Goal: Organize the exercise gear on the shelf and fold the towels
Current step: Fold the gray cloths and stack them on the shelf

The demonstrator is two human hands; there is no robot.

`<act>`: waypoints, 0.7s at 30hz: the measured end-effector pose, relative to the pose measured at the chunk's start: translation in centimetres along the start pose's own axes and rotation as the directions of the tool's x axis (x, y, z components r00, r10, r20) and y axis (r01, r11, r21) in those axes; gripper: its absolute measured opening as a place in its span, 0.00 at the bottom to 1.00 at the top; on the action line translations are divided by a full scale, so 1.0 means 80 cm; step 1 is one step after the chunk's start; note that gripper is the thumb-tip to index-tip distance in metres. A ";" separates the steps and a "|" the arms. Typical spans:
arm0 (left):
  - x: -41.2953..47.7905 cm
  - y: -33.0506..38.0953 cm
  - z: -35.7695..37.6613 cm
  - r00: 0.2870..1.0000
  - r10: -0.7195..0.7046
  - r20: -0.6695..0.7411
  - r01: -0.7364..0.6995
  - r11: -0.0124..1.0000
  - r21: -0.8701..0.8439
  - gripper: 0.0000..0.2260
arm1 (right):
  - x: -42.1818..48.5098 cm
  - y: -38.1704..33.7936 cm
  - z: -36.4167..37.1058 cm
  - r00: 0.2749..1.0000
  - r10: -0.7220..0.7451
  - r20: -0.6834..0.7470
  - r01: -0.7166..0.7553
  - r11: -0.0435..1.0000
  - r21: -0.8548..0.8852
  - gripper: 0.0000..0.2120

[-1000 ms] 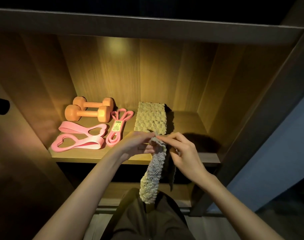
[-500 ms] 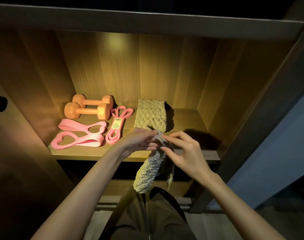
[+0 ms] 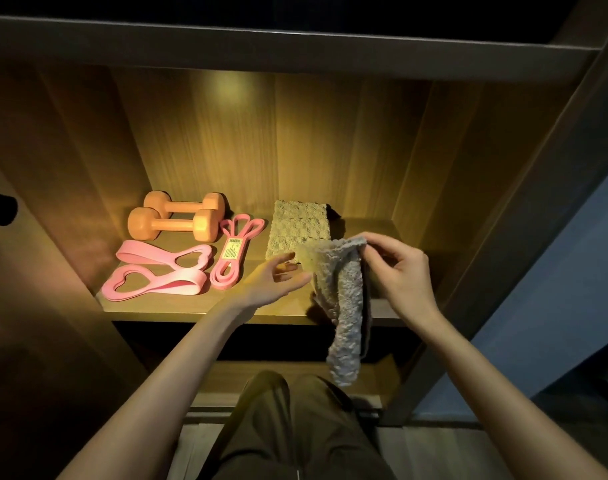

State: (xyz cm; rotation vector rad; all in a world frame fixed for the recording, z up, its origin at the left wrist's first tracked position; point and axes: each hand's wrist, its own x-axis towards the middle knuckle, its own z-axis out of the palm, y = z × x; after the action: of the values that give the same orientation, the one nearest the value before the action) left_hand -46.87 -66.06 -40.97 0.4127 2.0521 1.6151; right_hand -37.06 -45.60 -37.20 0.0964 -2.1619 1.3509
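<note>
As left hand [image 3: 278, 278] lets go, fingers relaxed, right hand [image 3: 396, 268] alone pinches towel [image 3: 344, 299] top, before shelf [image 3: 178, 308]; fold likely restarts.

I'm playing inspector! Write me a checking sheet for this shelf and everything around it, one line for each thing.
Surface: wooden shelf, lit from above.
Job's things: two orange dumbbells back left; two pink figure-eight bands in front; pink loop band beside them; folded towel mid-shelf; grey towel hanging, unfolded.
Clutter: nothing seen.
Hands: right hand pinches the grey towel's top; left hand open, palm up, beside it.
Cables: nothing seen.
Surroundings: wooden back panel, blue wall right, dark trousers below.
</note>
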 end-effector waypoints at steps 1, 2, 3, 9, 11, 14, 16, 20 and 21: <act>0.001 -0.006 0.003 0.999 0.010 0.042 -0.009 1.000 -0.007 0.34 | 0.004 -0.003 -0.003 1.000 0.011 0.008 -0.012 0.999 0.047 0.11; 0.003 -0.009 0.007 0.997 0.026 0.066 -0.025 0.999 -0.028 0.30 | 0.008 -0.006 -0.006 1.000 0.017 0.018 -0.018 0.997 0.076 0.11; 0.003 -0.009 0.011 0.997 0.046 0.068 -0.042 0.997 -0.062 0.26 | 0.012 -0.008 -0.008 0.999 0.020 0.026 -0.022 0.996 0.089 0.11; -0.003 0.025 0.002 0.975 0.223 0.000 -0.221 0.963 -0.152 0.19 | 0.018 0.005 -0.031 0.998 0.070 -0.003 -0.069 0.973 -0.222 0.08; -0.008 0.037 -0.011 0.968 0.252 0.011 -0.253 0.967 0.041 0.14 | 0.015 0.009 -0.030 0.983 0.167 0.075 -0.151 0.972 -0.178 0.08; -0.011 0.047 -0.024 0.949 0.314 -0.026 -0.298 0.921 0.252 0.17 | 0.014 0.009 -0.024 0.958 0.280 0.064 -0.275 0.958 -0.077 0.08; -0.014 0.051 -0.026 0.929 0.355 -0.105 -0.307 0.897 0.318 0.16 | 0.015 0.004 -0.021 0.937 0.337 0.089 -0.341 0.940 0.028 0.09; -0.026 0.053 -0.030 0.959 0.282 -0.007 -0.266 0.913 0.308 0.19 | 0.018 -0.015 -0.016 0.894 0.417 0.163 -0.445 0.869 0.218 0.08; -0.030 0.054 -0.029 0.967 0.246 0.071 -0.256 0.925 0.281 0.18 | 0.019 -0.019 -0.017 0.862 0.459 0.216 -0.506 0.806 0.308 0.08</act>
State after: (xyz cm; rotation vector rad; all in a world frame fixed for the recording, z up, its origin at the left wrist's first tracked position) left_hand -46.45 -68.09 -35.97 0.8315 2.2909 1.4325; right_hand -37.21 -44.86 -34.78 -0.2570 -2.1018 2.0787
